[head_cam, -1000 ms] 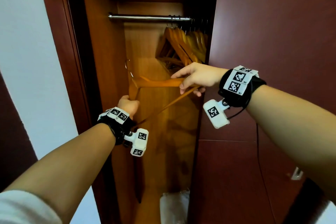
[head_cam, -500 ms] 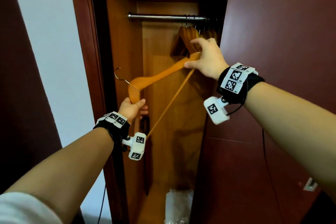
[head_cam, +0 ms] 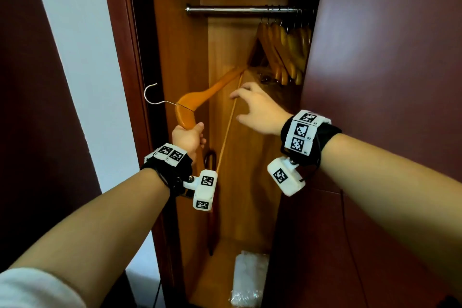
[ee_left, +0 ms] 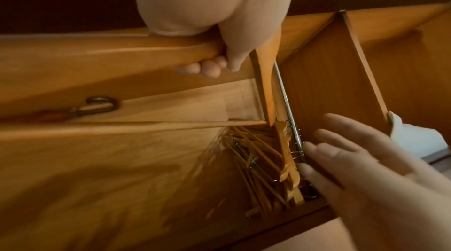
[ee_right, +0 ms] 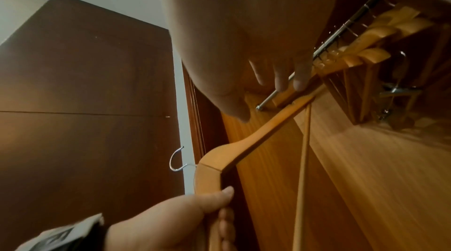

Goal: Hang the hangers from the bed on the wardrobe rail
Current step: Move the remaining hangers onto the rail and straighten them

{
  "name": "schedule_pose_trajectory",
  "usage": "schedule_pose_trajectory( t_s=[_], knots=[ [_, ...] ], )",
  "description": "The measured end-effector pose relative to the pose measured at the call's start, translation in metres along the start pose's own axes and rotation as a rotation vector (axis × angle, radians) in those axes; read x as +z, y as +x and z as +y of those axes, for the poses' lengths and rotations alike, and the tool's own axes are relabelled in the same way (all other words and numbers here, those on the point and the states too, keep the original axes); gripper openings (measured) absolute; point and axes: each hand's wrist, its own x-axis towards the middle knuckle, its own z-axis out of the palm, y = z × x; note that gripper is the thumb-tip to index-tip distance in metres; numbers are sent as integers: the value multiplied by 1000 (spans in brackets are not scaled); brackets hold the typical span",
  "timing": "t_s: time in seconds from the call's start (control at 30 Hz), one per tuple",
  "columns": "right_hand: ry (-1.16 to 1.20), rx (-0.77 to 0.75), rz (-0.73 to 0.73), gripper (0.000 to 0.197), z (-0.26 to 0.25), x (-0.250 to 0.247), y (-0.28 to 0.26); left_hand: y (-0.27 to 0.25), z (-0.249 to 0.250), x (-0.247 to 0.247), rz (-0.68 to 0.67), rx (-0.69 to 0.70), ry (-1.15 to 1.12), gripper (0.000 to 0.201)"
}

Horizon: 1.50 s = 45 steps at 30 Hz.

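Left hand [head_cam: 188,138] grips the wooden hanger [head_cam: 200,97] by one arm, below the rail [head_cam: 240,9], hook pointing away from it. Right hand [head_cam: 260,112] fingers spread, apparently off the hanger. Risk: one-handed swing clips the hung hangers [head_cam: 287,52], or hook misses.

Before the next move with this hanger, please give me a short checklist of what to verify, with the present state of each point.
1. Left hand grips the wooden hanger firmly: ok.
2. Right hand is free, fingers spread: ok.
3. Hook faces the rail: not ok, it points away to the left, well below the rail.
4. Bare rail left of the hung hangers: ok.
5. Hanger's far end clear of the hung hangers: cannot tell.
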Motion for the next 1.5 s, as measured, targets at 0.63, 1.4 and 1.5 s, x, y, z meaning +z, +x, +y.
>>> schedule_pose_trajectory(
  t_s=[0.63, 1.4, 1.5],
  knots=[
    [64, 93, -367, 30, 18, 36, 69, 74, 83, 56, -320, -38, -180, 15],
    [566, 353, 35, 38, 15, 31, 211, 190, 123, 69, -481, 105, 83, 42],
    [572, 369, 56, 36, 9, 32, 234, 201, 133, 65, -470, 115, 76, 44]
  ],
)
